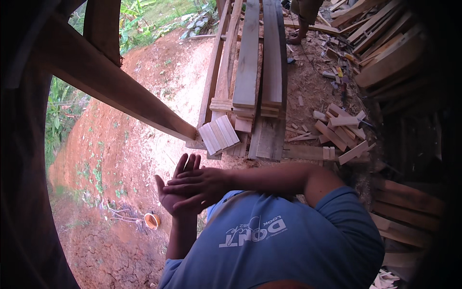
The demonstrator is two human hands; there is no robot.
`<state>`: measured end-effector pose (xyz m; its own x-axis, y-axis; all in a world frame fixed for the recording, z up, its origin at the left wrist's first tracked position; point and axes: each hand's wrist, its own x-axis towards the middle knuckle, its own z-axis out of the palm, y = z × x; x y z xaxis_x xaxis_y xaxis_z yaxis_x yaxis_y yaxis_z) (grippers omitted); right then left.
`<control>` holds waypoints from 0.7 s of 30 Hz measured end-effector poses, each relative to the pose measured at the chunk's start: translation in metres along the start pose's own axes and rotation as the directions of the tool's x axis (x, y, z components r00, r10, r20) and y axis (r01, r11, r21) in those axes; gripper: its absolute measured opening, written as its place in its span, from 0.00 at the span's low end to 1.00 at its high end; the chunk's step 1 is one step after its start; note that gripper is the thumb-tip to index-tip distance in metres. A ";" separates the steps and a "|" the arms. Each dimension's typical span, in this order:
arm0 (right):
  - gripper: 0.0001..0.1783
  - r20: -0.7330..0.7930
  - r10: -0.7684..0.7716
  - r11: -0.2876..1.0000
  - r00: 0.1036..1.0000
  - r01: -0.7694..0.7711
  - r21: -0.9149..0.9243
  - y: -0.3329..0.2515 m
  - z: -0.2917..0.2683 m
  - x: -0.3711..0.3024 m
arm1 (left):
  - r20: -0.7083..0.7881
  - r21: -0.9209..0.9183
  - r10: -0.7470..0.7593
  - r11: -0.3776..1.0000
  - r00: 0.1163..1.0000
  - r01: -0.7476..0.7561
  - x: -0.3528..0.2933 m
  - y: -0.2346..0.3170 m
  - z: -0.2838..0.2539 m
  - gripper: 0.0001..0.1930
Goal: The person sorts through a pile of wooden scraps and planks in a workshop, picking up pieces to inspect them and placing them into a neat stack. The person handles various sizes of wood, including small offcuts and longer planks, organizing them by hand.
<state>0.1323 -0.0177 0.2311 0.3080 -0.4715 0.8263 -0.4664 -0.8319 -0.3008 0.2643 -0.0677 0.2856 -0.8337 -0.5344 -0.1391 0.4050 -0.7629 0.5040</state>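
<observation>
My left hand (169, 198) is raised in front of my blue shirt with its palm turned up and its fingers stretched out. Across that palm lies my right hand (198, 185), its fingers also extended and a little apart. The two palms touch, and nothing shows between them. Just beyond my fingertips, a row of short pale wooden strips (218, 135) sits side by side at the near end of the bench of planks. Neither hand touches the strips.
Long planks (246, 62) run away from me on the bench. A thick slanting beam (110, 86) crosses at left. Offcuts (341, 127) are heaped at right, near stacked boards (399, 53). An orange-rimmed container (152, 221) rests on the dirt. Another person's leg (304, 24) shows at the far end.
</observation>
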 end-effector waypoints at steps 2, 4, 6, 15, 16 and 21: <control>0.34 0.081 0.126 0.871 0.989 -0.071 -0.486 0.025 -0.004 -0.033 | -0.133 -0.056 0.201 0.976 0.971 -0.210 -0.016 0.011 0.050 0.47; 0.31 -0.131 0.643 0.725 0.755 -0.654 -0.213 0.026 -0.011 -0.047 | -0.078 -0.006 0.377 0.926 0.923 -0.379 -0.018 0.023 0.083 0.46; 0.34 0.279 0.927 0.167 0.251 -0.942 0.293 0.041 -0.020 -0.065 | 0.095 0.159 0.562 0.806 0.821 -0.570 -0.028 0.030 0.085 0.44; 0.36 0.212 0.864 0.109 0.457 -0.580 0.807 -0.046 -0.060 0.065 | 0.585 0.661 -0.029 -0.562 0.811 -0.497 0.022 -0.049 -0.112 0.35; 0.35 0.176 0.821 0.194 0.543 -0.554 0.809 -0.052 -0.067 0.067 | 0.521 0.813 -0.055 -0.272 0.852 -0.515 0.031 -0.053 -0.128 0.37; 0.28 0.000 0.466 0.850 0.885 -0.448 0.277 -0.050 -0.050 0.048 | 0.028 0.085 -0.219 0.973 0.975 0.216 0.057 -0.062 -0.123 0.42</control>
<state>0.1288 0.0158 0.3096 0.0549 -0.8051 0.5906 -0.3045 -0.5768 -0.7580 0.2381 -0.0961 0.1413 -0.9122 -0.3440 -0.2227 0.1818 -0.8267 0.5325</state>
